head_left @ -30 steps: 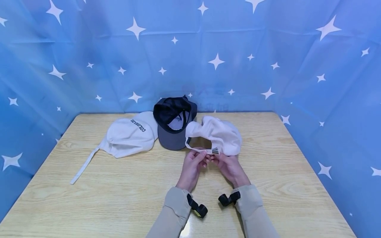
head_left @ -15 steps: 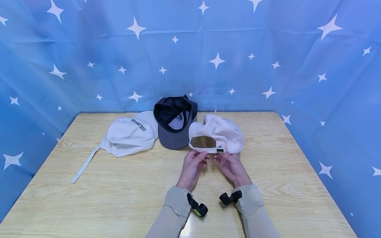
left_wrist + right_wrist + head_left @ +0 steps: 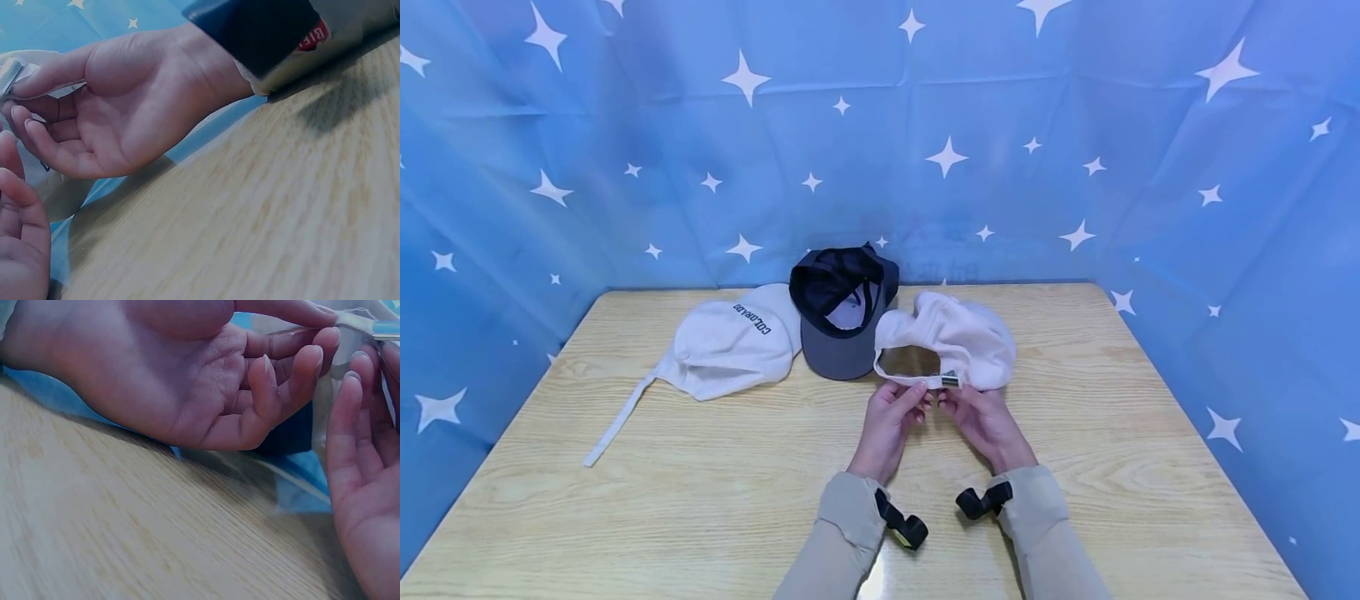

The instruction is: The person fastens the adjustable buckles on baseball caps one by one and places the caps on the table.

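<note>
A white cap (image 3: pixel 966 342) stands on the table before me, the opening at its back turned my way. Below that opening runs the adjuster strap (image 3: pixel 933 382), which carries a metal buckle (image 3: pixel 951 379). My left hand (image 3: pixel 883 425) pinches the strap to the left of the buckle, between thumb and fingers. On the buckle's right side, my right hand (image 3: pixel 991 423) pinches the band. In the left wrist view, the right thumb lies close to the buckle (image 3: pixel 9 74). From the right wrist view, the left hand (image 3: pixel 169 375) shows its other fingers loosely bent.
Behind the left hand, a dark cap (image 3: pixel 842 312) lies with its inside up, touching or nearly touching the white cap. Further left is another white cap (image 3: pixel 730 346) lettered COLORADO, its loose strap (image 3: pixel 617 422) trailing over the wooden table (image 3: pixel 700 517). A blue starry cloth (image 3: pixel 880 150) surrounds the table.
The white cap and its buckle have shifted a little to the right, and the strap was briefly flatter to view. The right hand has edged right. Both other caps lie unmoved.
</note>
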Motion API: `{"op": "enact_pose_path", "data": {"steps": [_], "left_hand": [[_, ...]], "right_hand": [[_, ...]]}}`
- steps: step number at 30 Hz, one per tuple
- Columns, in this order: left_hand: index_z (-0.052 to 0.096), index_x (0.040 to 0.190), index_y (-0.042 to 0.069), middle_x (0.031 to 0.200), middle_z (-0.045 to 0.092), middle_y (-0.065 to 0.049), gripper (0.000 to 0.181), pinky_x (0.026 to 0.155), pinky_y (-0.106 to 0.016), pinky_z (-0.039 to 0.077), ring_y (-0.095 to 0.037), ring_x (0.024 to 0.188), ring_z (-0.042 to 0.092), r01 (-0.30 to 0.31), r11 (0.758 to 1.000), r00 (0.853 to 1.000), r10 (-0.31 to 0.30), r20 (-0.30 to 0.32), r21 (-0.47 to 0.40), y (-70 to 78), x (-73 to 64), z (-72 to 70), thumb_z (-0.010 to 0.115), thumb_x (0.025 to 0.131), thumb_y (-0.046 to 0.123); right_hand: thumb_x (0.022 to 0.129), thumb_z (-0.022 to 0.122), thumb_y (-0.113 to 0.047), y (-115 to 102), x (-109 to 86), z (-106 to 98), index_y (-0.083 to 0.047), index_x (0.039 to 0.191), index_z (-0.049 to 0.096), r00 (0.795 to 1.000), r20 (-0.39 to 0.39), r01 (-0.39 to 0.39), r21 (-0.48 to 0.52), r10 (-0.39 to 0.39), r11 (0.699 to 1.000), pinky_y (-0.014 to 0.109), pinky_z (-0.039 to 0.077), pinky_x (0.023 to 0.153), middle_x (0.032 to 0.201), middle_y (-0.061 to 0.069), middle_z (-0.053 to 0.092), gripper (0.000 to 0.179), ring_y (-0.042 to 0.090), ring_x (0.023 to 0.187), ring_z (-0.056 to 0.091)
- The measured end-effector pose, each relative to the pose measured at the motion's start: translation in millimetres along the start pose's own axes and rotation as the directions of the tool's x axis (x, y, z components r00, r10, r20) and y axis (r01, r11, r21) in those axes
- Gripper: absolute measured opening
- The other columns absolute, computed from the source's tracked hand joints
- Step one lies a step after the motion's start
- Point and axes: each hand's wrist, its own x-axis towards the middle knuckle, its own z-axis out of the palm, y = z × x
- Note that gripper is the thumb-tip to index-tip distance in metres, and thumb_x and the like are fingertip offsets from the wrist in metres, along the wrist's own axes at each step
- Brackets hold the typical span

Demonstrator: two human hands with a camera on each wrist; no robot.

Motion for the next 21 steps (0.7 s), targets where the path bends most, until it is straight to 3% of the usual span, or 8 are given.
{"op": "enact_pose_path", "data": {"steps": [13, 21], "left_hand": [[0.056, 0.091, 0.007, 0.078, 0.06, -0.004, 0.018, 0.053, -0.02, 0.042, -0.013, 0.065, 0.056, -0.002, 1.0, 1.0, 0.002, -0.03, 0.0, 1.6, -0.6, 1.9, 0.066, 0.081, 0.017], [0.055, 0.089, 0.007, 0.078, 0.061, -0.003, 0.021, 0.057, -0.024, 0.042, -0.014, 0.067, 0.055, 0.01, 0.998, 0.999, -0.013, 0.042, 0.067, 2.1, -1.8, 2.4, 0.068, 0.079, 0.022]], "right_hand": [[0.089, 0.048, 0.002, 4.1, 2.3, 0.1, -0.004, 0.103, 0.052, 0.999, 0.05, 0.005, -0.113, 0.0, 0.994, 0.026, 0.048, 0.074, 0.094, 0.007, 0.06, 0.016, 0.016, 0.082, 0.06], [0.09, 0.044, 0.004, 2.7, 2.4, -0.7, -0.005, 0.103, 0.051, 0.999, 0.036, 0.039, -0.087, -0.036, 0.995, 0.026, 0.047, 0.076, 0.094, 0.006, 0.06, 0.017, 0.016, 0.083, 0.06]]}}
